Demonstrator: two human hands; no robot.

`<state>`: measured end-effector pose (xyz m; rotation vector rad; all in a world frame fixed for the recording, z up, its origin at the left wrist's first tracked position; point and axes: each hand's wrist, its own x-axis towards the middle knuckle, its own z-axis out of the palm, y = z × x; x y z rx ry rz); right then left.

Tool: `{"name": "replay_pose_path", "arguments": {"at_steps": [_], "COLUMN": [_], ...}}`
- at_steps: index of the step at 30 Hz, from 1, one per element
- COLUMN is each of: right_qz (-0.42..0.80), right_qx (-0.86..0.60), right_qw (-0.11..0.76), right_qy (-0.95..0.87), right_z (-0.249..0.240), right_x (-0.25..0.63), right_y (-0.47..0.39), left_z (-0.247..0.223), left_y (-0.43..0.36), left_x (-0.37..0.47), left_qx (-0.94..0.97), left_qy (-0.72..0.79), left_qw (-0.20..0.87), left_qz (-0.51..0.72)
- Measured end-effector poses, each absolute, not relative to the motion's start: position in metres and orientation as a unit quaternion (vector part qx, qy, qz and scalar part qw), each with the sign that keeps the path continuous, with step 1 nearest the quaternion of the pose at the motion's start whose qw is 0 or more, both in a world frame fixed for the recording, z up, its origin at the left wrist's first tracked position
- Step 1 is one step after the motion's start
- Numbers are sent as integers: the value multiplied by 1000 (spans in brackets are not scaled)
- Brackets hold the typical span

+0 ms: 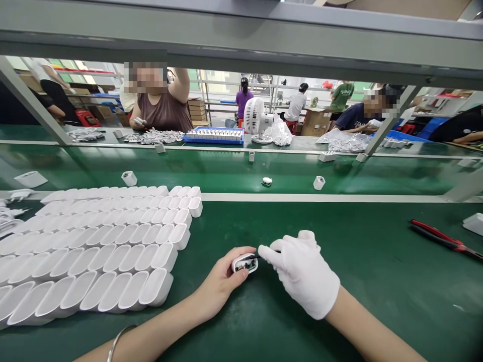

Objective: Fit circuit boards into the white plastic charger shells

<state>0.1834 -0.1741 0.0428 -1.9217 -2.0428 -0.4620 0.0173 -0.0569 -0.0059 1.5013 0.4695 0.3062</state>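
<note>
1. White casing (pixel 238 262) is sitting in the left hand (pixel 219 276), between the thumb and fingers, with its open side facing up and a small circuit board (pixel 249 265) showing inside.
2. That bare left hand is gripping the casing narrowly around its sides, the thumb pressing along the near edge; a bangle (pixel 115 344) is circling the wrist.
3. Just right of the casing, the right hand (pixel 302 274), wearing a white glove, is pinching a slim dark tool (pixel 250 258) and is holding it over the casing's opening; whether its tip is touching the board, I cannot tell.
4. Both hands are working above the green counter (pixel 271 322). Rows of open white shells (pixel 109 256) are covering its left side, near the left forearm, while a red-and-black tool (pixel 441 236) is lying well apart at the right.
5. Beyond the counter's pale edge, a few white pieces (pixel 319 183) are standing on a green strip (pixel 211 173).
6. Farther back, a blue tray (pixel 214 142) is holding white units beside a fan (pixel 256 118), and a person in a brown top (pixel 166 110) is sitting left of them.
</note>
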Motion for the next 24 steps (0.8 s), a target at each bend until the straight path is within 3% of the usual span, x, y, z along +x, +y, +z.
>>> {"name": "replay_pose_path", "arguments": {"at_steps": [6,15,24], "right_qz": [-128,-58,-119], "right_qx": [-697,-665,-671], "right_qw": [144,223,200], "right_qy": [-691,-711,-704], "right_z": [48,61,42], "right_x": [189,196,185], "right_y": [-177,-182,-175], "left_z": [-4,-1,-3], "left_y": [-57,-57,-57], "left_x": [17,21,18], "left_qx": [668,644,635], "left_qy": [232,236,217], "left_qw": [692,715,730], "left_qz": [143,137,128]}}
